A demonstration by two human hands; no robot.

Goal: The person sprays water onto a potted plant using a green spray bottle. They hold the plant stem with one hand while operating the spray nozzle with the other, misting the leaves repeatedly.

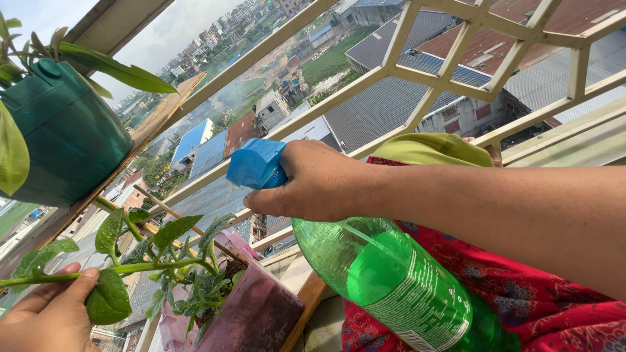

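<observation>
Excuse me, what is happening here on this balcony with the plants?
A person stands at a window grille high above a town. The right hand grips the neck of a green plastic spray bottle, at its blue spray head, which points towards a leafy plant in a purplish pot. The left hand holds one long stem of that plant out to the side. A teal container with another plant sits on the ledge above.

tilted green spray bottle (398, 280), blue-nozzled

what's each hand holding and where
Right hand grips the green spray bottle at its neck, below the blue nozzle. Left hand holds a plant stem.
</observation>
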